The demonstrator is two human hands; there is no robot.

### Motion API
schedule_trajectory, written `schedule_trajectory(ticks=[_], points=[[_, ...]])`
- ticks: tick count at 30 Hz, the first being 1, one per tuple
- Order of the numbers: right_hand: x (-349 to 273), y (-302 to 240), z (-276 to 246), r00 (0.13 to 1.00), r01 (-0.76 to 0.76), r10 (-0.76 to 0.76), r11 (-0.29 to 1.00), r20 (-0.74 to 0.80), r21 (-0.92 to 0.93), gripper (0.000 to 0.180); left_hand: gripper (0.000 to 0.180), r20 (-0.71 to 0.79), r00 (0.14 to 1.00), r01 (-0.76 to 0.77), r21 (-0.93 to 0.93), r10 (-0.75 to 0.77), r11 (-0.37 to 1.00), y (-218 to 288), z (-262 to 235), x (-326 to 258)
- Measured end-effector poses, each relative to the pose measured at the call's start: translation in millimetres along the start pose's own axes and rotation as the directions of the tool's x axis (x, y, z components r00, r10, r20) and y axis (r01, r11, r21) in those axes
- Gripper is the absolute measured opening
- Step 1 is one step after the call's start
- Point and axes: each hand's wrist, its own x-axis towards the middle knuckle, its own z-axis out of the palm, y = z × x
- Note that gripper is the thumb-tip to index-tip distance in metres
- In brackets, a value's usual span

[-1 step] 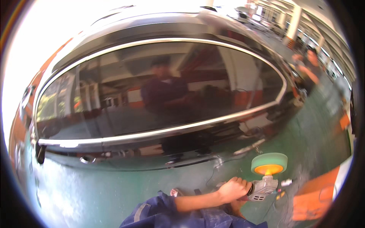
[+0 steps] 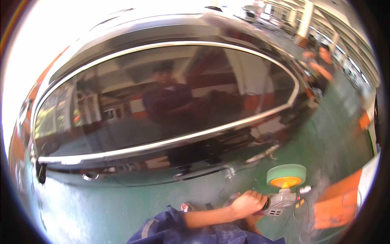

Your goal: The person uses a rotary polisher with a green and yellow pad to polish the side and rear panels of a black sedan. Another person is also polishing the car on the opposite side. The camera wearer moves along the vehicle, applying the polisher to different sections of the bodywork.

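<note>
Around us, the green floor [image 2: 134,207] runs under and beyond the dark car [image 2: 166,101], whose long side fills most of our view, its glossy window framed by a bright trim strip [image 2: 195,135] and full of reflections. Off by the car's right end a co-worker [image 2: 323,69] stands with both arms raised in front, and an orange block [image 2: 337,203] sits at lower right. Nearer, to the right in front of us, is the polisher [image 2: 280,203], a grey-headed tool standing apart from the bodywork; its thick green pad [image 2: 286,173] faces away from us, with the yellow backing disc [image 2: 286,181] toward us. Our left hand [image 2: 248,202] reaches across, fingers wrapped together and clamped on the polisher just behind its grey head. Our right hand [image 2: 254,220] is mostly hidden beneath, so we cannot tell how its fingers stand. We judge the step in hand to be holding the tool clear of the panel, and we cannot tell whether the pad is spinning. Any move toward the paint would, we think, call for a firm two-handed hold, the pad brought flat to the surface and its edge kept off the trim strip.
</note>
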Motion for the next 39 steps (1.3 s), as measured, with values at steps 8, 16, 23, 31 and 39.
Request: schedule_trajectory(ticks=[8, 16, 23, 31, 39], points=[[-88.9, 40.7, -111.9, 0.941, -0.294, 0.258, 0.944, 0.217, 0.150, 0.050, 0.032, 0.685, 0.700, 0.541, -0.325, -0.200, 0.776, 51.6, 41.7, -48.6], [-172.3, 188.9, -152.1, 0.672, -0.278, 0.184, 0.960, 0.718, 0.014, 0.041, 0.035, 0.750, 0.532, 0.847, -0.465, -0.393, 0.258, 122.4, 132.1, -103.3], [-161.6, 244.1, -226.3, 0.544, -0.310, -0.012, 0.926, 0.839, 0.215, 0.038, 0.030, 0.780, 0.328, 0.896, -0.436, -0.532, -0.087, 268.0, 132.7, -61.9], [-105.0, 288.8, -281.7, 0.507, -0.309, -0.240, 0.846, 0.828, 0.435, 0.051, 0.026, 0.713, 0.284, 0.883, -0.455, -0.641, -0.114, 362.9, 116.2, -26.2], [-78.7, 304.7, -257.8, 0.492, -0.503, -0.451, 0.551, 0.745, 0.666, 0.059, 0.018, 0.659, -0.034, 0.956, -0.199, -0.752, -0.217, 333.2, 123.3, -33.2]])
